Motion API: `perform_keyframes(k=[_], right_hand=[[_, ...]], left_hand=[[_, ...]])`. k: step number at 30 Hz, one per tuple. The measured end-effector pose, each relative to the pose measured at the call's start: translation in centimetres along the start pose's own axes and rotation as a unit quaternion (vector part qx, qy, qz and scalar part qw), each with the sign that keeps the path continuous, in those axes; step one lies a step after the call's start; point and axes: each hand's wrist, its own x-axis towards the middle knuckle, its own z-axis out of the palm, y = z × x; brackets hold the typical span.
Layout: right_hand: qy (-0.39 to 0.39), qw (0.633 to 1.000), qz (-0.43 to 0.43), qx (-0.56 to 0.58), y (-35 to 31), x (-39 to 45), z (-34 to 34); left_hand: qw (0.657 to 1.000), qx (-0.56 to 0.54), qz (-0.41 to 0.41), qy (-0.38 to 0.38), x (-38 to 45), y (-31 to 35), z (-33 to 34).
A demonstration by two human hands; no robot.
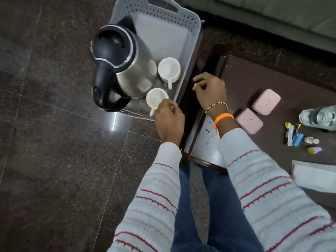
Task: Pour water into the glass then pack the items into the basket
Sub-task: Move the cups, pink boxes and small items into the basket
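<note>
A grey perforated basket [189, 33] stands on the dark floor beside a low table. Inside it are a steel kettle [131, 70] with a black lid and handle, and two white cups. One cup [169, 69] sits upright near the basket's right wall. The nearer cup [154, 98] is at the basket's front corner, and my left hand [170, 120] holds it at the rim, fingers curled on its near side. My right hand [211, 90] hovers over the table edge next to the basket, fingers loosely curled, holding nothing.
On the brown table [272, 79] lie two pink boxes [266, 101] [249, 120], a crumpled plastic bottle [320, 118], small packets [293, 134], two tiny items and a white paper sheet [312, 177]. A sofa edge runs along the top right.
</note>
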Motion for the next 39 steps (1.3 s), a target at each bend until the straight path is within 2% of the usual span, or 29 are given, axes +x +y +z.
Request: perform_keyframes(k=[5,10,13,15,18,22,24,32,35,39], right_hand=[[0.024,0.991,0.113,0.073,8.1,-1.4,-3.6],[0.068,0.97,0.218,0.079,17.4,-1.4,-7.7],[0.054,0.961,0.264,0.063,22.2,-0.2,-9.3],[0.057,0.952,0.294,0.064,24.7,0.6,-9.9],[0.049,0.945,0.316,0.069,27.3,1.9,-9.9],[0.015,0.919,0.35,0.182,28.9,3.3,-9.9],[0.004,0.913,0.354,0.2,29.5,4.1,-9.7],[0.004,0.913,0.34,0.226,29.1,6.0,-10.4],[0.002,0.916,0.324,0.236,28.3,5.3,-11.1],[-0.013,0.916,0.294,0.272,26.0,3.2,-11.5]], left_hand=[[0.991,0.008,-0.009,-0.131,-4.2,0.5,4.8],[0.974,0.06,-0.062,-0.209,-7.8,-0.2,11.2],[0.942,0.035,-0.158,-0.295,-8.8,-0.6,14.8],[0.919,0.009,-0.223,-0.324,-9.1,-0.6,17.1],[0.906,-0.008,-0.276,-0.321,-9.2,-0.4,20.1],[0.886,-0.05,-0.335,-0.317,-9.0,-0.1,24.1],[0.887,-0.067,-0.344,-0.301,-8.8,0.0,25.8],[0.918,-0.062,-0.311,-0.239,-7.8,1.4,28.0],[0.941,-0.027,-0.261,-0.214,-8.1,1.2,25.7],[0.963,-0.056,-0.198,-0.174,-8.4,0.4,21.2]])
